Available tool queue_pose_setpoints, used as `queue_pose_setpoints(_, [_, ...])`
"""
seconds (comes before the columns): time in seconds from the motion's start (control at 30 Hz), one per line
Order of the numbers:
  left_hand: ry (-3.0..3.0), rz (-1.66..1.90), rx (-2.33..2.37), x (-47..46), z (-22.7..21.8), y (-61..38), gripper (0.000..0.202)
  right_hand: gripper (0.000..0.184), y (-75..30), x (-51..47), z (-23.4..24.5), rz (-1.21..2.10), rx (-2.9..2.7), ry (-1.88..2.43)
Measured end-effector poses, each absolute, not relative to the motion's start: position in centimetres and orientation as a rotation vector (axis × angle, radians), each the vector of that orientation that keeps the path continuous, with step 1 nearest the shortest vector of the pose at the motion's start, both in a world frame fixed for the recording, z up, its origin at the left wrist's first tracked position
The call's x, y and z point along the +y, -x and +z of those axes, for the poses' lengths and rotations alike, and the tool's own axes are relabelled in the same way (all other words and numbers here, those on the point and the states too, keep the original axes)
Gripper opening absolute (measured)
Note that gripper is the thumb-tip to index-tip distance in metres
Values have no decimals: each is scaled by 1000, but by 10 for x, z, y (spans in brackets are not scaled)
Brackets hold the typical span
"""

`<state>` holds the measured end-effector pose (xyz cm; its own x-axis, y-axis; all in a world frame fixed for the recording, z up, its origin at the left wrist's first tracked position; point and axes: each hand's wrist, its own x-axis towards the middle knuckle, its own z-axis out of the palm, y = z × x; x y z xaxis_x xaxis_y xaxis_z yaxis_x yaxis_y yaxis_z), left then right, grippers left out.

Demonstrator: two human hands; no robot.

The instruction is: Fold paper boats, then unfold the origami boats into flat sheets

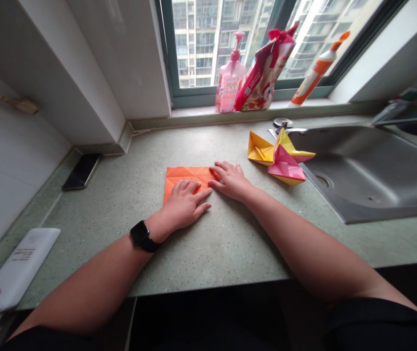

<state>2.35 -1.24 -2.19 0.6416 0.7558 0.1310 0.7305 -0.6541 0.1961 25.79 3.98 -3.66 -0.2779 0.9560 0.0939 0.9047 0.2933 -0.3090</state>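
An orange sheet of folding paper (pixel 179 173) lies flat on the counter, marked with several crease lines. My left hand (pixel 184 202), with a black watch on the wrist, rests across the paper's lower part, fingers stretched toward the right. At the paper's right edge lies my right hand (pixel 230 180), its fingertips touching the edge and its fingers apart. Part of the sheet is hidden beneath my left hand. To the right stand folded paper boats: an orange one (pixel 260 148), a yellow one (pixel 288 146) and a pink one (pixel 286 165), close together.
A steel sink (pixel 376 170) is set into the counter (pixel 208 253) on the right. On the windowsill stand a pink pump bottle (pixel 230 85), a red bag (pixel 263 73) and an orange-white bottle (pixel 316 73). At left lie a phone (pixel 82 171) and a white power bank (pixel 20 265) with a cable.
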Motion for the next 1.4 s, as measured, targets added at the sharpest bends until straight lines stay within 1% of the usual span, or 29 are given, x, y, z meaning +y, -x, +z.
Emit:
queue_pose_setpoints(0.3, [-2704, 344, 1136, -11, -12, -7, 33, 50, -259, 41, -32, 317, -2331, 1753])
queue_pose_setpoints(0.53, [-2675, 230, 988, -13, 4, 21, 26, 51, -259, 41, -28, 333, -2339, 1758])
queue_pose_setpoints(0.67, [-2714, 307, 866, -9, 5, 27, 21, 49, -257, 39, -23, 338, -2344, 1779])
queue_pose_setpoints(0.73, [-2726, 377, 812, -5, 3, 30, 22, 47, -257, 38, -22, 337, -2345, 1785])
queue_pose_setpoints(0.87, [-2730, 520, 839, 5, 3, 35, 33, 46, -257, 38, -22, 327, -2341, 1778])
queue_pose_setpoints(0.93, [-2741, 556, 845, 7, 4, 37, 27, 46, -257, 38, -23, 324, -2335, 1776])
queue_pose_setpoints(1.0, [-2758, 564, 835, 8, 5, 38, 19, 44, -257, 39, -23, 327, -2328, 1773])
queue_pose_setpoints(1.03, [-2769, 555, 833, 9, 6, 39, 19, 43, -258, 39, -23, 331, -2326, 1769])
queue_pose_setpoints(1.17, [-2795, 499, 912, 13, 10, 47, 32, 40, -260, 42, -27, 329, -2315, 1723])
queue_pose_setpoints(1.3, [-2743, 512, 985, 20, 8, 56, 29, 38, -263, 43, -31, 264, -2293, 1671])
queue_pose_setpoints(1.4, [-2666, 514, 947, 23, 4, 56, 31, 45, -263, 41, -30, 198, -2314, 1540])
